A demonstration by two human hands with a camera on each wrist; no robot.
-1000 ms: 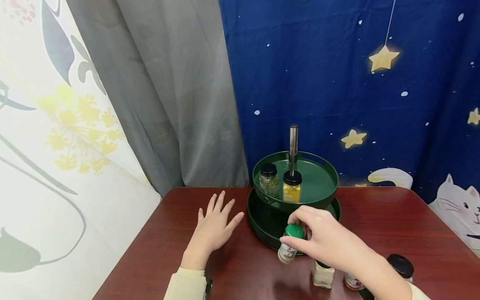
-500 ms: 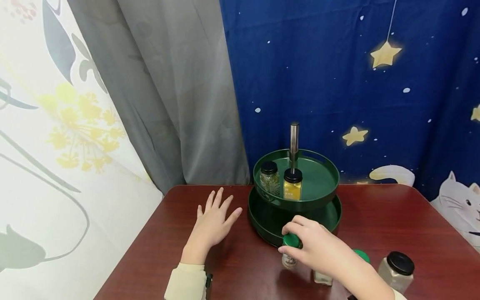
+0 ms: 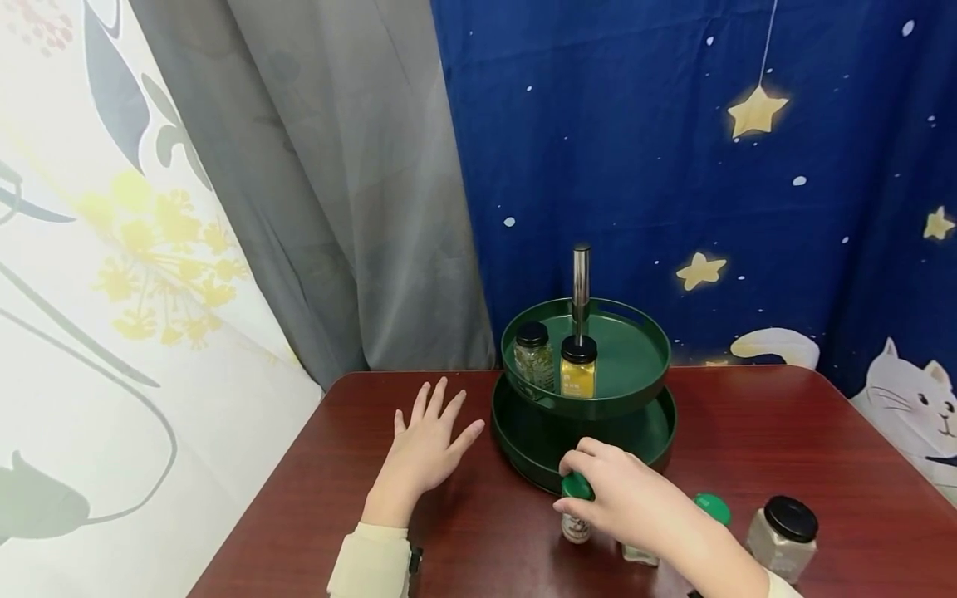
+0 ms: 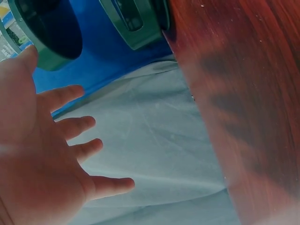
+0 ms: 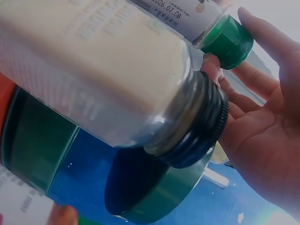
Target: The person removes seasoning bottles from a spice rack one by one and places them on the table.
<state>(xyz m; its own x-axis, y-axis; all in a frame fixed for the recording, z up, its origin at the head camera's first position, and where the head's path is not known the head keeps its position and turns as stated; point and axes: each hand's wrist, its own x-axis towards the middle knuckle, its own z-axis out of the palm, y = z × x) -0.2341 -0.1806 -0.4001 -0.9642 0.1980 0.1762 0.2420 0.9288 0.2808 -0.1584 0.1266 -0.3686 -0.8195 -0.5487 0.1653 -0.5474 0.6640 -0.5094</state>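
My right hand [image 3: 631, 498] pinches the green cap of a small spice jar [image 3: 576, 529] between thumb and fingers. The jar stands nearly upright at the front of a green two-tier round rack [image 3: 631, 357]. In the right wrist view its green cap [image 5: 229, 44] shows between the fingertips, with a printed label beside it. My left hand [image 3: 422, 453] is spread flat, palm down, left of the rack, and holds nothing. On the upper tier are a black-lidded jar of green herbs [image 3: 534, 365] and a black-lidded jar of yellow spice [image 3: 579, 378].
Close by my right hand stands a pale powder jar [image 3: 641, 555], partly hidden by that hand. Farther right are another green-capped jar [image 3: 713, 508] and a larger black-lidded jar [image 3: 782, 544]. A steel post [image 3: 581, 291] rises from the rack. Curtains hang behind the table [image 3: 748, 432].
My right hand has come down and slightly nearer with the spice jar, which has gone from tilted to nearly upright. The left hand keeps its place.
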